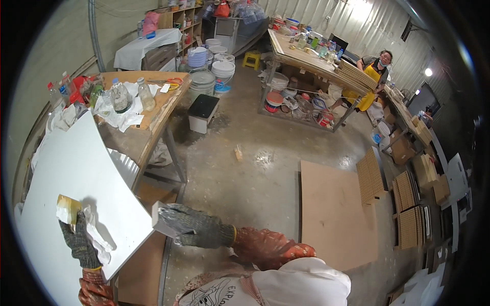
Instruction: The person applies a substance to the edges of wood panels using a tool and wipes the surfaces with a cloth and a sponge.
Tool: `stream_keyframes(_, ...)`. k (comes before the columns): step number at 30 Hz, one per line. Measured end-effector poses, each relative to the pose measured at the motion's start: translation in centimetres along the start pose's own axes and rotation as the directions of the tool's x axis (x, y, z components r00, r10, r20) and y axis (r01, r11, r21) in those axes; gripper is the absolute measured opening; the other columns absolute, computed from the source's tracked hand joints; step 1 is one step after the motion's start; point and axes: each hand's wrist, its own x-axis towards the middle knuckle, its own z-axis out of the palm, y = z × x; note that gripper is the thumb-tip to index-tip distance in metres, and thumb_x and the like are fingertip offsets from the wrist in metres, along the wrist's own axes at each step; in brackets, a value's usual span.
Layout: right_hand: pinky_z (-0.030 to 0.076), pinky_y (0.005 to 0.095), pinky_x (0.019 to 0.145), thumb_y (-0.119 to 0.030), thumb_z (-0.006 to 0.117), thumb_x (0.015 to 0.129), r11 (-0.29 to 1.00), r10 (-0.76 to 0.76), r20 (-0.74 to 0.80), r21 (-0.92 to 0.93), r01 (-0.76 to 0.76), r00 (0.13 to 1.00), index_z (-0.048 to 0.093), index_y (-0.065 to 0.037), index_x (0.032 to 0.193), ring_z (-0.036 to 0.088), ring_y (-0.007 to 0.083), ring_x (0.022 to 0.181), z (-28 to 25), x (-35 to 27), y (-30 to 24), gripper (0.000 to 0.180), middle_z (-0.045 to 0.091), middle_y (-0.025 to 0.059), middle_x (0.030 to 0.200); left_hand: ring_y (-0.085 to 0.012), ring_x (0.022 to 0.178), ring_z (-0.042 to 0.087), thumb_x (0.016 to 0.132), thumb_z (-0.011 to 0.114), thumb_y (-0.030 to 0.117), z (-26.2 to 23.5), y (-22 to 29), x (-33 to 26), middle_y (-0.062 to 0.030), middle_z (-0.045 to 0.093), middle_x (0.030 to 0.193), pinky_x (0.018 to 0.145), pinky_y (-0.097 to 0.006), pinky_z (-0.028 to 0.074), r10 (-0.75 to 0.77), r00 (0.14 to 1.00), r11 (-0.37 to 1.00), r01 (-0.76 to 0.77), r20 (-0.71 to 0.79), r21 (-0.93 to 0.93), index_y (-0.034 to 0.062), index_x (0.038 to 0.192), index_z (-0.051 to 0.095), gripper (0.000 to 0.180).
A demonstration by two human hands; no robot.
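A: Head view: white panel (76, 178) lies flat on the surface, corner overhanging toward the person. Left hand (79, 239), grey knit glove, fingers closed on a yellowish sponge (68, 208) and a white rag (97, 237), pressed on the panel's near end.

B: Right hand?

A: Right hand (196, 227), same glove, fingers wrapped around the panel's overhanging corner, holding it.

B: How will it handle?

A: Judging by looks: thin, stiff, smooth face, probably light but awkwardly wide. Likely slippery if wet, and corners could chip. Best held by the edges, one hand each side.

B: Surroundings?

A: Beyond the panel's far end: plastic bottles (130, 94) and crumpled cloths (120, 117). Right of the panel, a brown board (334, 214) flat on the floor. Another person (375, 71) in a yellow apron, well apart.
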Motion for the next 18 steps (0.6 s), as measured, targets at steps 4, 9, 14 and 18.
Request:
stream_keyframes(4,0.025,0.0418,0.110,-0.026,0.065,0.082,0.955,-0.057,-0.038,-0.295,0.043,0.998,0.030,0.001,0.139,0.025,0.0336,0.136,-0.9,-0.1,-1.8,0.072,0.029,0.0202,0.144,-0.0177,0.095,0.057,0.086,0.062,0.008,0.0,0.3,0.1,-0.0104,0.056,0.114,0.085,-0.028,0.047,0.049,0.998,0.998,-0.048,0.028,-0.045,-0.0001,0.129,0.045,0.047)
stream_keyframes(9,0.031,0.0457,0.106,-0.029,0.061,0.082,0.952,-0.233,-0.323,-0.270,0.147,0.917,0.035,-0.002,0.138,0.032,0.0316,0.132,2.1,0.6,-0.5,0.067,0.033,0.0229,0.140,-0.0180,0.094,0.058,0.084,0.064,0.006,0.2,0.2,0.5,-0.0101,0.058,0.111,0.083,-0.028,0.048,0.071,0.997,0.995,-0.074,0.038,0.060,-0.0002,0.128,0.045,0.048)
stream_keyframes(14,0.033,0.0479,0.105,-0.030,0.064,0.078,0.895,-0.122,0.029,-0.428,0.122,0.992,0.044,-0.002,0.129,0.035,0.0323,0.129,0.0,-2.7,-2.4,0.062,0.037,0.0217,0.138,-0.0183,0.093,0.059,0.084,0.064,0.004,0.7,-0.2,0.6,-0.0109,0.059,0.109,0.082,-0.028,0.049,0.019,1.000,0.999,-0.018,0.020,-0.027,0.0014,0.127,0.045,0.047)
stream_keyframes(18,0.034,0.0445,0.104,-0.026,0.067,0.079,0.962,-0.177,-0.323,-0.257,0.094,0.929,0.038,-0.001,0.134,0.037,0.0351,0.127,-0.3,0.9,-2.1,0.067,0.040,0.0220,0.134,-0.0185,0.095,0.058,0.084,0.064,0.005,1.1,1.9,-0.1,-0.0104,0.058,0.110,0.084,-0.029,0.049,0.064,0.997,0.996,-0.067,0.043,0.060,0.0016,0.127,0.046,0.047)
